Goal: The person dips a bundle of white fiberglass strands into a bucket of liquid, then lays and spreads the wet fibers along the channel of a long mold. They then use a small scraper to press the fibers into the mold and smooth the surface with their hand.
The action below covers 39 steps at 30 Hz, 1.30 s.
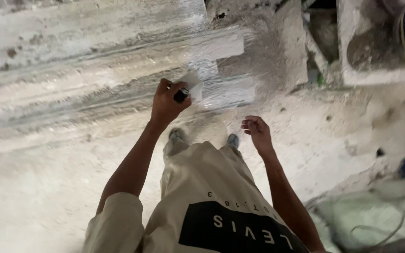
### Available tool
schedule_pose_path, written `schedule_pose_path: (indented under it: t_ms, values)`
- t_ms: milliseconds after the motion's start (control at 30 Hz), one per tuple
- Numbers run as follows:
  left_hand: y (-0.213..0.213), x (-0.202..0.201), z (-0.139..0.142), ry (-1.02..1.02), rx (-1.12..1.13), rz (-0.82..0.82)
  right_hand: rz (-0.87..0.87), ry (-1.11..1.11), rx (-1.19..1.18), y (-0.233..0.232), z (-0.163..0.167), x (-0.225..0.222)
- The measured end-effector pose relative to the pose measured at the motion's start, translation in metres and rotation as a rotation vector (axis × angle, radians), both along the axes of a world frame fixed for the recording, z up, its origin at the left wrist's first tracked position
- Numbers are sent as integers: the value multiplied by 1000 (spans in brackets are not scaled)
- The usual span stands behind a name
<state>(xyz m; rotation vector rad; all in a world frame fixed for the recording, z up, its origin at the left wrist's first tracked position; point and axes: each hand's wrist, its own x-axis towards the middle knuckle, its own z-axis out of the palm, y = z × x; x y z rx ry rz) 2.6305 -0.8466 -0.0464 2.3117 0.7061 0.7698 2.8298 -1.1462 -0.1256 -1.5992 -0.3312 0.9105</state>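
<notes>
The small dark object [181,95] was held in the left hand [167,104], pinched between thumb and curled fingers, with a pale, flat piece [193,84] projecting from the same grip just above it. What kind of tool the dark object was could not be told from the head view. The left hand was closed firmly around both items, and its arm was raised forward from the body.

The right hand [257,131] was loosely curled, half closed, with the fingers bent inward. Whether it gripped anything could not be told; a faint clear strand appeared near its fingertips, but contact was not resolvable.

Directly beyond the left hand stood a stack of long pale boards [71,70], wrapped in clear plastic film [221,79] that was glossy and wrinkled at the stack's end. The held objects were just beside this wrapped end, in front of the film.

Below the hands, the person's two shoes [179,135] stood on a dusty concrete floor [48,187]. A beige shirt with a dark printed panel filled the lower frame. A concrete block [376,70] lay at upper right, and a greenish sack [366,215] with a cord lay at lower right.
</notes>
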Motion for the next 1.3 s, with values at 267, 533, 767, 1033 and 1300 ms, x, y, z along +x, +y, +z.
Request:
schedule_pose_path:
  t_ms: [267,533,767,1033,1300]
  values:
    - [-60,72,10,33,-4,201,256,-66,-30,-5,25,109]
    - [-107,138,11,107,-60,313,361,-8,-69,2,31,132]
    - [-136,155,9,133,-88,423,436,64,-12,6,26,131]
    - [-109,62,12,242,-63,621,432,22,-58,24,34,125]
    - [-55,-76,45,200,127,844,452,34,80,87,47,33]
